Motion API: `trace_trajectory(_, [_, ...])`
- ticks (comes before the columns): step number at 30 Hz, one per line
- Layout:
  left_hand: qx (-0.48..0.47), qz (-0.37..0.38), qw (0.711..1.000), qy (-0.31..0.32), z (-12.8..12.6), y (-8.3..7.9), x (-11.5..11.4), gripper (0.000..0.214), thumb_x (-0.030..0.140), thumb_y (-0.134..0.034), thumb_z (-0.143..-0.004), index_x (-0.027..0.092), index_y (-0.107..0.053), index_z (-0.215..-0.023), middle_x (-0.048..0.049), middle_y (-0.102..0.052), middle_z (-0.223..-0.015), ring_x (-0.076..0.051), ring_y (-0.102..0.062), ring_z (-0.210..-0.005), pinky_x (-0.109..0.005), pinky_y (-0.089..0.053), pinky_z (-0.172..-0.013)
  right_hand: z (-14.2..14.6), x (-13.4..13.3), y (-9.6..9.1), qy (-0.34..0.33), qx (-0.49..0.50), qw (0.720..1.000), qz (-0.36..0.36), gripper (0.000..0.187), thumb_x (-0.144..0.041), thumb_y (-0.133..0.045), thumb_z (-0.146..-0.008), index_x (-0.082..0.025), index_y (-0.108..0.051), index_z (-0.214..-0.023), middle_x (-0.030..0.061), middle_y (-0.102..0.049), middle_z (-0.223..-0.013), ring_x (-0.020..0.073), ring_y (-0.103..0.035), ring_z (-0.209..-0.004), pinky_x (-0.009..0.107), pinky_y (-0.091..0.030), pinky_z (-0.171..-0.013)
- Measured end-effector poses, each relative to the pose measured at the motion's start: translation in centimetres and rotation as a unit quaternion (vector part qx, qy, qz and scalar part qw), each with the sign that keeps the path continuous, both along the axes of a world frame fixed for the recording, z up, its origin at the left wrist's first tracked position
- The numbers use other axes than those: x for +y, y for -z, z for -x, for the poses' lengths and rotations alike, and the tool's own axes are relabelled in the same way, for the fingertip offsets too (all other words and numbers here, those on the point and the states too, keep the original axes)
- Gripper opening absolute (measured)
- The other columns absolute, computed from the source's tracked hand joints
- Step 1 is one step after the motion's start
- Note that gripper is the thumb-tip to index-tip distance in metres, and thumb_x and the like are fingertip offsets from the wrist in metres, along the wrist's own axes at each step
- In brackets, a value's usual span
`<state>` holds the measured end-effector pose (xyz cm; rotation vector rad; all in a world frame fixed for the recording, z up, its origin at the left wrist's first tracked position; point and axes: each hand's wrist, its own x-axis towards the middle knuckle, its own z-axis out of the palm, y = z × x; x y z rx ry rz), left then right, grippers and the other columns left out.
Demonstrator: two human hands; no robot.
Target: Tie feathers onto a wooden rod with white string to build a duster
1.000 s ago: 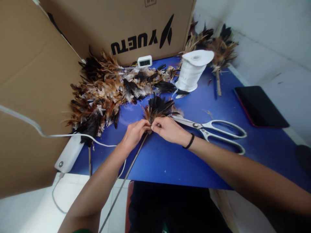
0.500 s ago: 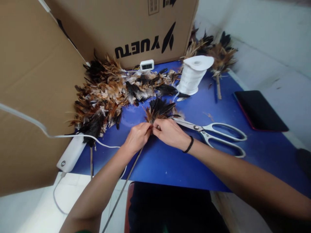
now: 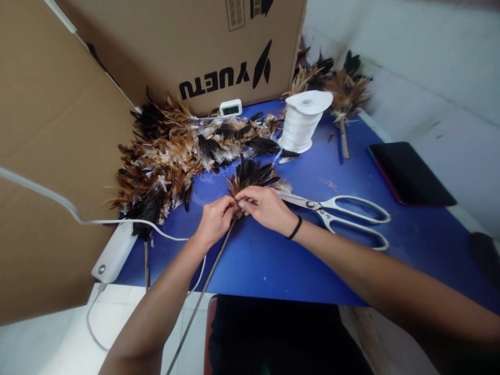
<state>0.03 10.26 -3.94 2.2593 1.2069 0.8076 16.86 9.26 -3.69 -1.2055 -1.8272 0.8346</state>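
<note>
My left hand (image 3: 213, 221) and my right hand (image 3: 265, 207) meet at the base of a small tuft of black and brown feathers (image 3: 252, 174) bound to the top of a thin stick (image 3: 201, 297). Both hands pinch that base with closed fingers. The stick runs down and left off the near edge of the blue table (image 3: 269, 260). A black band circles my right wrist. White-handled scissors (image 3: 344, 216) lie on the table just right of my right hand.
A pile of brown and black feathers (image 3: 172, 151) lies at the left back. A white spool of string (image 3: 302, 122) stands behind the tuft. Cardboard boxes (image 3: 203, 47) wall the back and left. A black tablet (image 3: 410, 174) lies right; a white power strip (image 3: 115, 252) left.
The hands stay pinched at the tuft's base with only small finger shifts. The view has shifted slightly.
</note>
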Motion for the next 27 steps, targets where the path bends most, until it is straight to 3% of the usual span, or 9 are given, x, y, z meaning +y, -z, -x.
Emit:
trace_trajectory(7, [-0.052, 0.085, 0.995, -0.016, 0.13, -0.07, -0.17, 0.008, 0.019, -0.051, -0.081, 0.021, -0.058, -0.079, 0.0037, -0.06, -0.06, -0.01, -0.056, -0.055, -0.021, -0.041, -0.06, 0.51, 0.06, -0.06, -0.003, 0.005, 0.999, 0.046, 0.015, -0.012, -0.049, -0.08, -0.016, -0.061, -0.088, 0.0001, -0.061, -0.078, 0.0097, -0.053, -0.069, 0.022, -0.039, -0.066])
trace_trajectory(20, [-0.196, 0.221, 0.954, -0.053, 0.5, 0.44, 0.07, 0.012, 0.027, -0.061, -0.076, 0.017, -0.055, -0.074, 0.0012, -0.062, -0.06, -0.011, -0.06, -0.054, -0.022, -0.047, -0.056, 0.66, -0.32, 0.76, -0.004, -0.021, 0.998, -0.066, 0.016, -0.01, -0.055, -0.08, -0.016, -0.071, -0.08, 0.0001, -0.058, -0.069, 0.0093, -0.053, -0.065, 0.021, -0.038, -0.063])
trace_trajectory(27, [-0.298, 0.354, 0.881, -0.095, 0.03, -0.36, 0.21, 0.026, 0.029, -0.076, -0.06, 0.013, -0.057, -0.068, -0.0007, -0.064, -0.056, -0.011, -0.062, -0.051, -0.024, -0.053, -0.056, 0.74, -0.38, 0.86, 0.029, -0.033, 0.995, -0.094, 0.014, -0.011, -0.058, -0.076, -0.015, -0.071, -0.074, -0.0013, -0.057, -0.062, 0.0075, -0.046, -0.056, 0.02, -0.035, -0.057])
